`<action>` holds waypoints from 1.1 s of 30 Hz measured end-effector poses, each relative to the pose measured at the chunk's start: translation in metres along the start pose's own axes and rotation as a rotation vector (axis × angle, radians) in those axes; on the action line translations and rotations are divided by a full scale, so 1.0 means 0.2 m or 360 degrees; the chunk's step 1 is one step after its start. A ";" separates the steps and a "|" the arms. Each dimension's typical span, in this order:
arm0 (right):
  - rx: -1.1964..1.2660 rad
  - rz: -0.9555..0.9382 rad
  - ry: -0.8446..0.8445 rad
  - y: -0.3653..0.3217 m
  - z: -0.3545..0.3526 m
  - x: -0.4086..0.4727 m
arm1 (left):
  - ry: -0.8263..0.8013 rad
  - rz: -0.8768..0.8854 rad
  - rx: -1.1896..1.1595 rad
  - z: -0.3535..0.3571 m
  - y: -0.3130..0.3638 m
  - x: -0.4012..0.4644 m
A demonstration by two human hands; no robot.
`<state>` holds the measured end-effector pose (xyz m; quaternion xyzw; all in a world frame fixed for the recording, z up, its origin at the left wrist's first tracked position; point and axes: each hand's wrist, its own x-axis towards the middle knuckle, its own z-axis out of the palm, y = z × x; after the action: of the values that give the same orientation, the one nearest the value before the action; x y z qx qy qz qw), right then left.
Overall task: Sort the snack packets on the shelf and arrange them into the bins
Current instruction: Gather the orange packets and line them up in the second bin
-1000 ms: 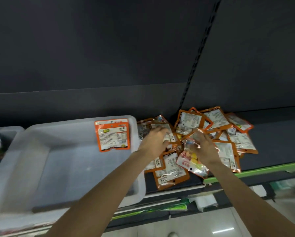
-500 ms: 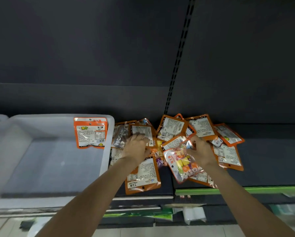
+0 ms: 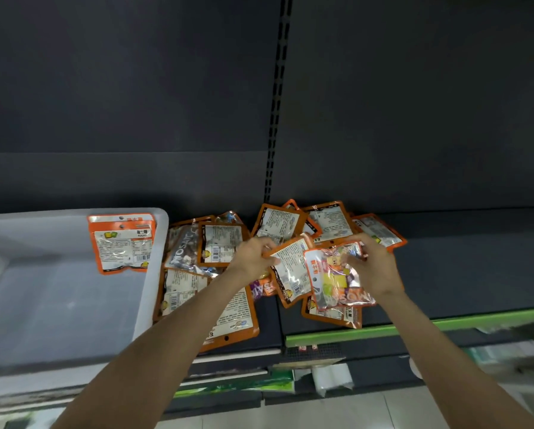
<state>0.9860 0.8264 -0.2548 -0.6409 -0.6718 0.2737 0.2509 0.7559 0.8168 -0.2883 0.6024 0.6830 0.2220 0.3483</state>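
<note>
While both forearms reach in from the bottom of the frame, the left hand (image 3: 253, 258) pinches an orange-edged packet (image 3: 290, 270) and the right hand (image 3: 372, 267) grips a clear packet (image 3: 337, 280), mid-frame above the packet pile (image 3: 216, 252). Further back at left, two orange packets (image 3: 121, 243) lean inside the white bin (image 3: 154, 274).

a dark grey back panel (image 3: 135, 88) fills the upper part of the view. a vertical black upright with small slots (image 3: 276, 103) divides it in two. below it runs a dark shelf board (image 3: 476, 267) with a green front strip (image 3: 445, 323). under the shelf, a pale tiled floor (image 3: 290, 410) shows, with some blurred white and green items near the lower right.
</note>
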 end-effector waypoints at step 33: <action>0.0062 -0.0373 -0.0243 -1.47 1.08 -0.23 | 0.1338 -0.0312 -0.0078 -1.50 -1.06 -0.79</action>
<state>0.6258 0.7623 -0.2082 -0.5305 -0.7538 0.3034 0.2415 0.3960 0.6601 -0.2097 0.3835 0.8139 0.4301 0.0735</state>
